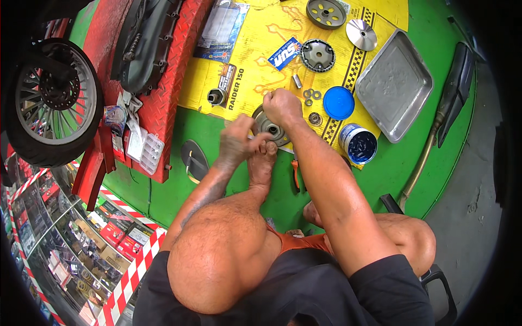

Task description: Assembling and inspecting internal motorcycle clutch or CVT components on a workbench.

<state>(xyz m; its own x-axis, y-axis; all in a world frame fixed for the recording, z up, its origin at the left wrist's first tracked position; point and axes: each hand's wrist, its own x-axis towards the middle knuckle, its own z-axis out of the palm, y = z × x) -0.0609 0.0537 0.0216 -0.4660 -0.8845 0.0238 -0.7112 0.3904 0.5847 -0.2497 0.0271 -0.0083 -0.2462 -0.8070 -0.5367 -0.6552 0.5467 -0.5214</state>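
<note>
A round metal disc [265,124] with a central hub lies at the near edge of the yellow sheet. The toes of my bare foot [261,165] are against its near edge. My left hand [238,142] is at the disc's left side, thumb out and fingers apart, holding nothing visible. Over the far right part of the disc my right hand [283,107] is closed in a fist; what it grips, if anything, is hidden. Beyond it lie a short metal sleeve [297,81], several small rollers [308,98] and a small round bearing-like part [315,119].
At right are a blue lid [339,103], an open grease tub [358,144] and a metal tray [394,87]. Farther off lie a clutch-like plate [318,55], a drum [326,13] and a shiny pulley [361,35]. A socket [216,97] sits left; orange-handled pliers [295,175] lie near.
</note>
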